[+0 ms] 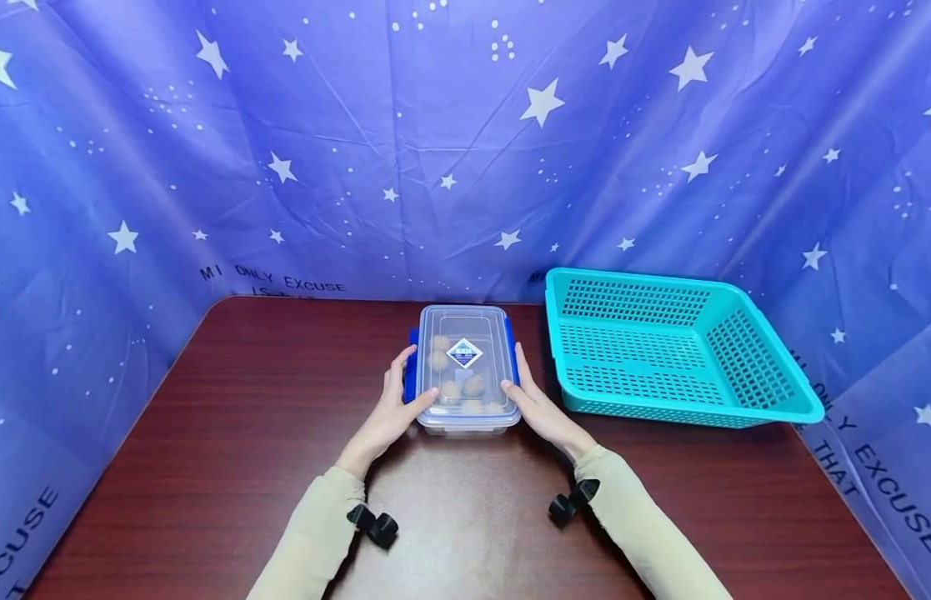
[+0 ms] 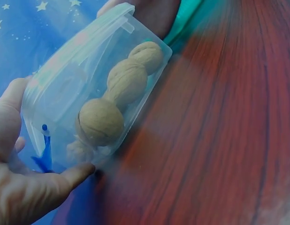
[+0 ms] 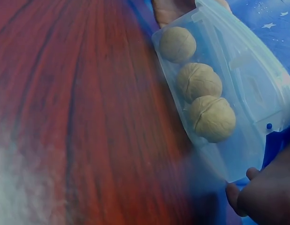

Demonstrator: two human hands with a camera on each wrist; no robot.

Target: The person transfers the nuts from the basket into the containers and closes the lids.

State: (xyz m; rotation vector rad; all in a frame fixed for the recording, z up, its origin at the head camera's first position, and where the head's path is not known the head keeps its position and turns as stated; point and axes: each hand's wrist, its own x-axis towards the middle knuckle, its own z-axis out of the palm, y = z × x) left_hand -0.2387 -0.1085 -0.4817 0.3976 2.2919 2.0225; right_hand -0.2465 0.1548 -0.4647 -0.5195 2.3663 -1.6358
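A clear plastic food box (image 1: 468,425) with a transparent lid and a diamond-shaped label (image 1: 464,353) sits at the middle of the table's far half. Several walnuts (image 2: 102,122) show through its wall. Blue side clips (image 1: 411,375) run along its left and right edges; the left one sticks out somewhat. My left hand (image 1: 390,408) grips the box's left side, thumb at the near corner of the lid and fingers along the clip. On the opposite side my right hand (image 1: 542,408) holds it likewise, thumb on the lid's edge. In the right wrist view, three walnuts (image 3: 212,118) lie along the near wall.
A turquoise plastic basket (image 1: 683,407) with perforated walls stands right of the box, near the table's back right corner. Behind the dark red wooden table (image 1: 210,433) hangs a blue curtain (image 1: 465,150) with white stars, also along both sides.
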